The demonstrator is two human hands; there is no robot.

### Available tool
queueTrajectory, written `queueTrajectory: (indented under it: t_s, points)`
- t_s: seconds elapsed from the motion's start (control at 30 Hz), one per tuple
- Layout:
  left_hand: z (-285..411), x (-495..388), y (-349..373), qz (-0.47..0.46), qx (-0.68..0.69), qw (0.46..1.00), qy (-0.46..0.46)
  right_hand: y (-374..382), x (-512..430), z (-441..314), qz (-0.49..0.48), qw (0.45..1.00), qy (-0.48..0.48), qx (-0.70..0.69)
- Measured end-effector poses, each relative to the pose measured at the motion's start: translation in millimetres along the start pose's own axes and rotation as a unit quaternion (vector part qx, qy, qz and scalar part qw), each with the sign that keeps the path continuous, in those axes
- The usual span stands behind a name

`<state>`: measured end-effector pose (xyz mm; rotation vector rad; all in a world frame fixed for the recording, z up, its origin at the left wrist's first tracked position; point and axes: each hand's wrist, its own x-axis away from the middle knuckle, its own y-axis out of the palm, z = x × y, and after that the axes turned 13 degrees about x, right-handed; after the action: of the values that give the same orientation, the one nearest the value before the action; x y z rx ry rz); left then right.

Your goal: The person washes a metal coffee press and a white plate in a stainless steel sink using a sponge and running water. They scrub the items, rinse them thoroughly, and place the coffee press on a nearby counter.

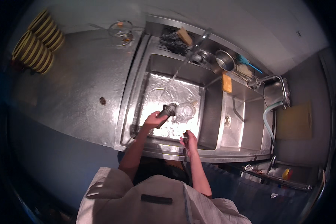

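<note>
My left hand (153, 121) grips a dark cylindrical object (163, 117), perhaps a bottle or a handle, tilted over the left basin of a stainless steel sink (212, 123). Just right of its upper end lies a clear container (186, 111), glass or plastic, on the wet basin floor. Near the basin's front edge, my right hand (193, 142) holds a small dark item (186, 136); fingers partly cover it, so its kind is unclear. Water (175, 74) runs from a long faucet spout (197, 46) into the same basin, behind both hands.
Along the back ledge are dark scouring pads (173, 42), a metal pot (224, 61) and a blue-handled brush (250, 65). An orange sponge (226, 83) hangs over the divider. Striped baskets (40, 51), glass lids (120, 33) and a small brown scrap (102, 100) occupy the left counter.
</note>
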<state>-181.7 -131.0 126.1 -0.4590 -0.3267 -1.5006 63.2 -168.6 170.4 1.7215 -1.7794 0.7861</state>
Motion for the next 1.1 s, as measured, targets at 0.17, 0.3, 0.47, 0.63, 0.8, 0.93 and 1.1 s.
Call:
queueTrajectory:
  t_s: [0.17,0.3,0.47,0.63,0.8,0.93,1.1]
  points:
    - [24.3,20.0,2.3,-0.044,-0.257,0.965,0.004,11.7,-2.8,-15.1,0.045,0.997,-0.063,-0.027]
    - [46.0,38.9,7.6,-0.184,0.290,0.939,-0.001,6.7,-1.5,-22.4,0.013,0.996,-0.074,-0.036]
    - [43.3,44.9,-2.1,-0.089,-0.319,0.944,-0.002,12.6,8.6,-24.8,0.035,0.998,-0.045,0.031]
    - [70.8,60.6,-0.3,0.027,-0.277,0.960,0.038,2.8,5.9,-25.4,0.069,0.994,-0.051,0.069]
    - [49.5,53.7,-14.6,-0.073,-0.257,0.962,0.048,11.0,-5.4,-25.2,0.073,0.991,-0.077,0.078]
    - [57.3,64.0,-11.9,-0.125,-0.206,0.965,0.101,9.4,-10.8,-33.4,0.080,0.987,-0.123,0.073]
    - [50.7,65.0,3.9,-0.194,-0.008,0.968,0.159,12.1,-5.3,-39.0,0.002,0.968,-0.185,0.167]
